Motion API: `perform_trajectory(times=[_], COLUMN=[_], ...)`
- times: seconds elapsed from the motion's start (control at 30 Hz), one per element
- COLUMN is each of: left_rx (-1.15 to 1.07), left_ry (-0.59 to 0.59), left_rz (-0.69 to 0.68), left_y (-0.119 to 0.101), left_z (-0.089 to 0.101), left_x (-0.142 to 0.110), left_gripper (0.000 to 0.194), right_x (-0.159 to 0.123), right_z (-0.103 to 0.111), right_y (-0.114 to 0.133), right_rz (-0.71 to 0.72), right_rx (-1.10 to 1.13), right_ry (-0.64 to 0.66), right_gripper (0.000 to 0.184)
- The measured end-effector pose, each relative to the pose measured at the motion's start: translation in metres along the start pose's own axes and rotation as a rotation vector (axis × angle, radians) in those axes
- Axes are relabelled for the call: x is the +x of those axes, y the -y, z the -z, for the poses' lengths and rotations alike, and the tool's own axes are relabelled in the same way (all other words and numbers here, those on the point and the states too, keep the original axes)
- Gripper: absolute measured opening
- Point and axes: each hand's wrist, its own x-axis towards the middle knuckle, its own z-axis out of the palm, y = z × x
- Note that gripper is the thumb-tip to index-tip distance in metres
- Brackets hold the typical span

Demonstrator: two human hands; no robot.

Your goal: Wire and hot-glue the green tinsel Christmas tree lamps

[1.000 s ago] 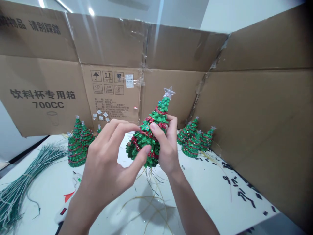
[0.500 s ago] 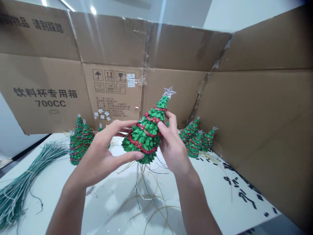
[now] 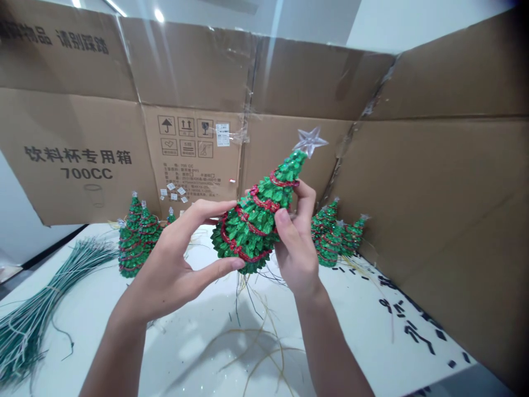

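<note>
Holding a green tree (image 3: 248, 223) in both hands above the worktop (image 3: 351, 325), tilted, with its tip toward the right. Wound with red garland (image 3: 269, 205) and topped by a clear star (image 3: 311, 141). Cupping the tree's lower left side with the left hand (image 3: 177, 264), in a wide grip, thumb on the front near the base and index finger at the left edge. Holding the tree's right side with the right hand (image 3: 298, 242), in a narrower grip, thumb across the front and other fingers partly hidden behind. Trailing beneath the tree, thin wires (image 3: 237, 306), with yellow strands (image 3: 282, 353) lower down. Left of the tree, standing near, a left cluster (image 3: 131, 242) of similar make; farther left, a wire bundle (image 3: 53, 295). Right of the tree, behind the right hand, a right cluster (image 3: 326, 242); farther right, scattered black bits (image 3: 411, 331). Behind the tree, an upright cardboard wall (image 3: 297, 77), with white squares (image 3: 173, 197) on its face.
</note>
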Motion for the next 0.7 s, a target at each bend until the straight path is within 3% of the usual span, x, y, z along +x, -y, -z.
perform_trajectory(times=[0.3, 0.43, 0.57, 0.7], left_rx=[0.028, 0.095, 0.374, 0.697], left_ry=[0.008, 0.024, 0.009, 0.155], left_rz=[-0.038, 0.035, 0.318, 0.74], left_y=[-0.004, -0.01, -0.002, 0.033], left_z=[0.0, 0.004, 0.023, 0.05], left_x=[0.0, 0.0, -0.02, -0.093], left_gripper=[0.065, 0.067, 0.048, 0.051], right_x=[0.001, 0.006, 0.009, 0.008], right_z=[0.001, 0.002, 0.004, 0.004], right_y=[0.0, -0.007, -0.016, -0.015], right_rz=[-0.026, -0.031, -0.051, -0.074], right_rx=[0.007, 0.001, -0.006, 0.072], right_ry=[-0.007, -0.041, -0.034, 0.023], right_gripper=[0.044, 0.048, 0.049, 0.044])
